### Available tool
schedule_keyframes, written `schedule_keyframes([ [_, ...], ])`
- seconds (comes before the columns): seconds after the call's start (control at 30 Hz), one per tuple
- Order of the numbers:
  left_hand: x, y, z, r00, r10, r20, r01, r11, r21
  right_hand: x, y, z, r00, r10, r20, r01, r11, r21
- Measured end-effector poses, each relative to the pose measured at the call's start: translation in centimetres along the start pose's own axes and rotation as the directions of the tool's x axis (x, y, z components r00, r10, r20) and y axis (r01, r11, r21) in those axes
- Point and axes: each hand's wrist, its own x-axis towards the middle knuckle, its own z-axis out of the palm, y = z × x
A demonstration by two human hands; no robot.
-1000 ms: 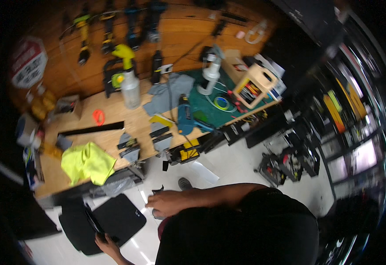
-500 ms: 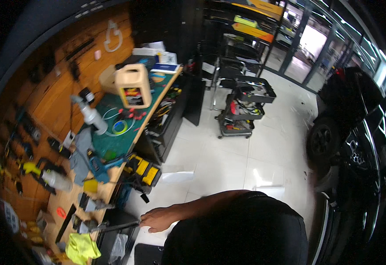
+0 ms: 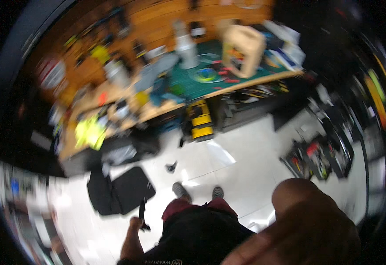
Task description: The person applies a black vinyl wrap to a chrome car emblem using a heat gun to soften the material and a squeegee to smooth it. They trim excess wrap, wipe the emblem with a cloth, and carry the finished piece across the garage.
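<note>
White floor (image 3: 250,168) is seen beside a long wooden surface (image 3: 155,114). By the left grip (image 3: 135,223), a thin black thing (image 3: 142,213) is held tight over the floor — near a black mat (image 3: 131,190). The right grip (image 3: 259,247) is blurred — apart or together cannot be told.

The left forearm (image 3: 132,246) reaches up from the lower edge, and the left hand (image 3: 135,223) is curled in a grip. The right arm (image 3: 307,221) looms bent near the camera, too blurred to tell the right hand's pose for certain.
</note>
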Motion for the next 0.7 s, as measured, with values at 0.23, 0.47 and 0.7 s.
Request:
schedule_keyframes([
  [0.23,-12.4,-8.0,11.4,0.844,-0.515,0.151,0.526,0.741,-0.418,11.3,4.2,9.5,0.865,-0.375,0.334,0.269,0.908,0.323],
  [0.47,-20.9,-16.5,26.4,0.785,-0.551,0.283,0.610,0.609,-0.507,21.9,7.7,23.4,0.843,-0.522,0.132,0.336,0.702,0.628],
  [0.7,-22.9,-24.2,26.6,0.948,-0.002,0.317,0.195,0.793,-0.577,18.4,22.4,47.4,0.832,0.511,0.216,-0.553,0.798,0.240],
])
